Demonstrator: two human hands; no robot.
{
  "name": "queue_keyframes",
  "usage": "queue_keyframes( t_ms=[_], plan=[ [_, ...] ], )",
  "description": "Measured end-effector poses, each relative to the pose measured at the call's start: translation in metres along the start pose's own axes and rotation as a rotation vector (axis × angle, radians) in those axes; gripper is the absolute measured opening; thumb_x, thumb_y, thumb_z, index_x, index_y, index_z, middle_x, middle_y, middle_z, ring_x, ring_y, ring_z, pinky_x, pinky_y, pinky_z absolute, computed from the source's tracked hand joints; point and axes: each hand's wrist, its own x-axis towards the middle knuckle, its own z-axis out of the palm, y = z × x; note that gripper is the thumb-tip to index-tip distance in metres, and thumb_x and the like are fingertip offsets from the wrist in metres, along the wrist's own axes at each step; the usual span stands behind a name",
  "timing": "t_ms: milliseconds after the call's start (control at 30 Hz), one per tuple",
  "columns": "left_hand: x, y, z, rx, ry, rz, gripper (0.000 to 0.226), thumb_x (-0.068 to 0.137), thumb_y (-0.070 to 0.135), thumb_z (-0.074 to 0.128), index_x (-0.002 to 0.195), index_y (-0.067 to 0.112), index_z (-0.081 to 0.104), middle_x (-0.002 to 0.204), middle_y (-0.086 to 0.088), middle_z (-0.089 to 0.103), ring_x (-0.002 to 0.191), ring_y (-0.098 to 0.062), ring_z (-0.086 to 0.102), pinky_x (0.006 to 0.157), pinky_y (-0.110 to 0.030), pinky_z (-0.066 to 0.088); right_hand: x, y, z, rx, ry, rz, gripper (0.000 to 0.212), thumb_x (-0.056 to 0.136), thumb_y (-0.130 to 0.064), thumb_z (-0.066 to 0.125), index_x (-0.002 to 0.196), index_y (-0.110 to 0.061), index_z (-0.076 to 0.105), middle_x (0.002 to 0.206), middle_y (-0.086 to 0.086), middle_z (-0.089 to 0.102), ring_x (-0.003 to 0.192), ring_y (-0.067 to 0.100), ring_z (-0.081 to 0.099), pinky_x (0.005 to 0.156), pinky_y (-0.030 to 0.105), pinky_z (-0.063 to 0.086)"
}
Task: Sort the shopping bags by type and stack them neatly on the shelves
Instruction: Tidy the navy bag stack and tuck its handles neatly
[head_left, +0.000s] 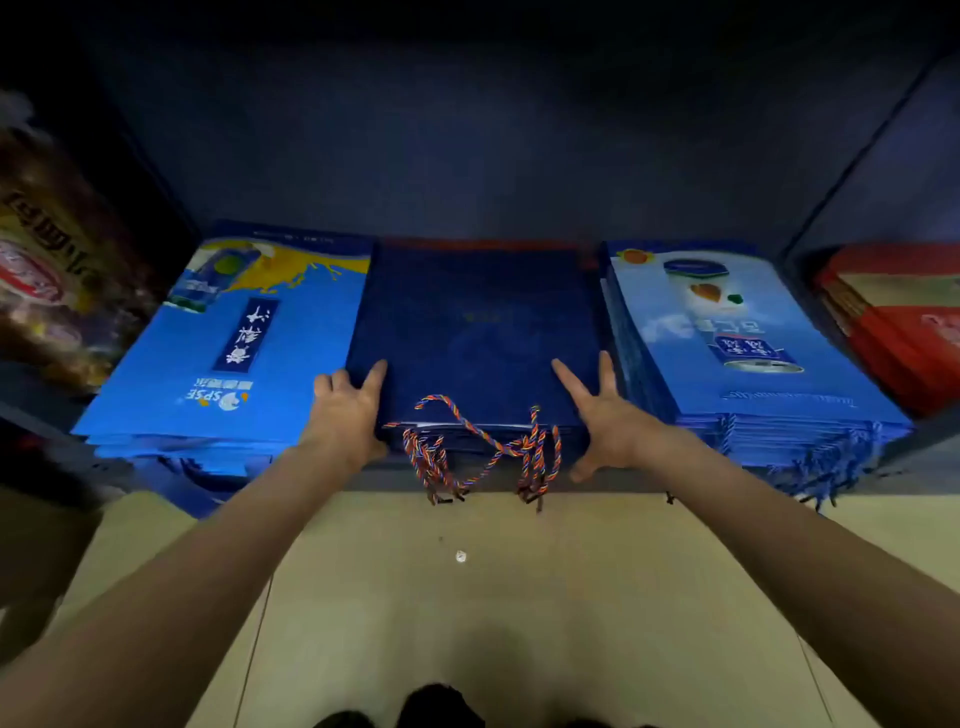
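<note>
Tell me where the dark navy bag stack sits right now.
In the head view, the dark navy bag stack lies mid-shelf, between the bright blue bag stack and the light blue bag stack, with the left hand and right hand at its front corners.

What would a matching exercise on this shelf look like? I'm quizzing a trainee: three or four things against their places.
Things:
1. dark blue bag stack
2. bright blue bag stack
3. light blue bag stack
4. red bag stack

Places:
A. far right
B. between both hands
C. left of the left hand
D. right of the right hand

Pairs: 1-B, 2-C, 3-D, 4-A
</note>
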Motion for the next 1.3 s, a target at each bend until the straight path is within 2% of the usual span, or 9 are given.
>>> queue_keyframes(
  t_ms=[100,200,367,600,700,900,1067,1133,1300],
  plan=[
    [0.007,0.006,0.011,-0.020,0.006,0.075,0.101,0.079,0.031,0.070,0.150,0.020,-0.001,0.139,-0.021,0.032,0.124,-0.037,0.032,0.108,-0.036,0.025,0.003,0.016,0.003,0.088,0.100,0.014,0.129,0.063,-0.022,0.086,0.147,-0.036,-0.011,0.149,0.022,-0.028,0.134,0.042,0.033,0.109,0.039,0.034],
    [0.005,0.009,0.021,-0.193,-0.008,0.025,0.101,0.080,0.021,0.070,0.150,0.024,-0.002,0.150,-0.022,0.017,0.126,-0.042,0.035,0.107,-0.040,0.028,0.001,0.020,0.002,0.079,0.104,0.008,0.125,0.065,-0.021,0.085,0.148,-0.036,-0.007,0.152,0.023,-0.019,0.135,0.041,0.032,0.109,0.035,0.032],
    [0.002,-0.002,0.025,-0.330,0.031,-0.001,0.108,0.077,0.019,0.074,0.150,0.024,-0.007,0.128,-0.022,0.039,0.114,-0.040,0.049,0.096,-0.042,0.038,0.003,0.017,-0.001,0.137,0.130,0.027,0.120,0.067,-0.012,0.083,0.149,-0.036,-0.001,0.154,0.019,-0.010,0.139,0.037,0.023,0.108,0.036,0.031],
    [0.008,0.006,0.028,-0.072,0.004,-0.024,0.111,0.081,0.016,0.071,0.147,0.018,-0.018,0.131,-0.021,0.040,0.114,-0.035,0.050,0.092,-0.038,0.042,0.002,0.007,0.002,0.013,0.088,0.099,0.129,0.067,-0.017,0.083,0.146,-0.034,-0.017,0.151,0.025,-0.016,0.127,0.044,0.041,0.102,0.038,0.038],
    [0.015,0.002,0.021,-0.050,-0.023,0.003,0.117,0.076,0.018,0.076,0.147,0.019,-0.017,0.123,-0.020,0.049,0.109,-0.036,0.054,0.087,-0.039,0.046,0.004,0.003,0.004,-0.055,0.121,0.124,0.128,0.066,-0.017,0.084,0.147,-0.035,-0.015,0.151,0.025,-0.007,0.115,0.044,0.050,0.095,0.040,0.044],
    [0.011,-0.007,0.016,-0.155,0.023,0.034,0.106,0.081,0.015,0.070,0.150,0.021,-0.010,0.113,-0.020,0.057,0.103,-0.037,0.056,0.086,-0.039,0.044,0.004,0.005,-0.006,-0.003,0.161,0.105,0.120,0.066,-0.016,0.084,0.148,-0.039,-0.001,0.146,0.022,0.016,0.117,0.046,0.046,0.095,0.045,0.043],
    [0.010,-0.002,0.033,-0.107,0.031,-0.109,0.101,0.086,0.014,0.063,0.147,0.023,-0.017,0.118,-0.022,0.050,0.105,-0.035,0.057,0.087,-0.038,0.045,0.009,-0.010,0.003,-0.055,0.106,0.122,0.124,0.068,-0.014,0.081,0.147,-0.038,-0.011,0.148,0.023,0.006,0.115,0.044,0.049,0.092,0.043,0.047],
    [0.012,-0.003,0.036,-0.106,0.065,-0.105,0.100,0.087,0.011,0.062,0.147,0.025,-0.016,0.116,-0.021,0.051,0.103,-0.035,0.057,0.085,-0.039,0.046,0.010,-0.009,0.006,-0.049,0.095,0.151,0.125,0.069,-0.014,0.081,0.146,-0.039,-0.015,0.150,0.022,0.001,0.118,0.044,0.046,0.094,0.044,0.047],
    [0.016,0.003,0.032,-0.015,0.080,-0.039,0.099,0.086,0.005,0.060,0.148,0.023,-0.015,0.107,-0.017,0.057,0.097,-0.031,0.059,0.077,-0.035,0.046,0.005,0.004,0.010,0.107,0.156,0.155,0.121,0.070,-0.014,0.080,0.147,-0.036,-0.011,0.144,0.020,0.010,0.114,0.043,0.048,0.098,0.043,0.040]
  ],
)
